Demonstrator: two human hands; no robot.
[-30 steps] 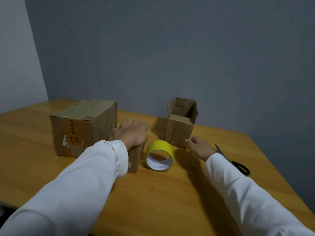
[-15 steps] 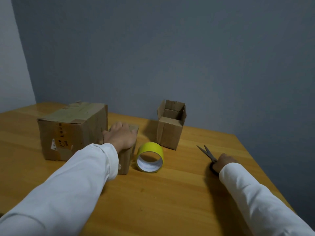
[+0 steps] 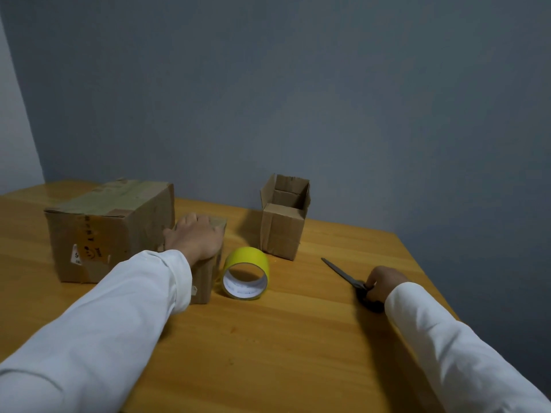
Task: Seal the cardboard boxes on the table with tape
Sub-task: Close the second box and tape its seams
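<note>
We press our left hand (image 3: 195, 238) flat on the small box (image 3: 205, 272), keeping its flaps down. Right of the tape roll (image 3: 246, 273), our right hand (image 3: 383, 283) clenches the scissors (image 3: 347, 275) for cutting

tape roll (image 3: 246, 272): yellow outside; white inner core with faint print
large box (image 3: 110, 228): brown cardboard; greenish-tan tape on top; orange patch and white label on front
open box (image 3: 283, 231): plain brown
scissors (image 3: 351, 281): dark grey blades; black handles
table (image 3: 268, 338): honey-orange wood grain
sleeves (image 3: 119, 308): white
wall (image 3: 298, 99): blue-grey
</note>
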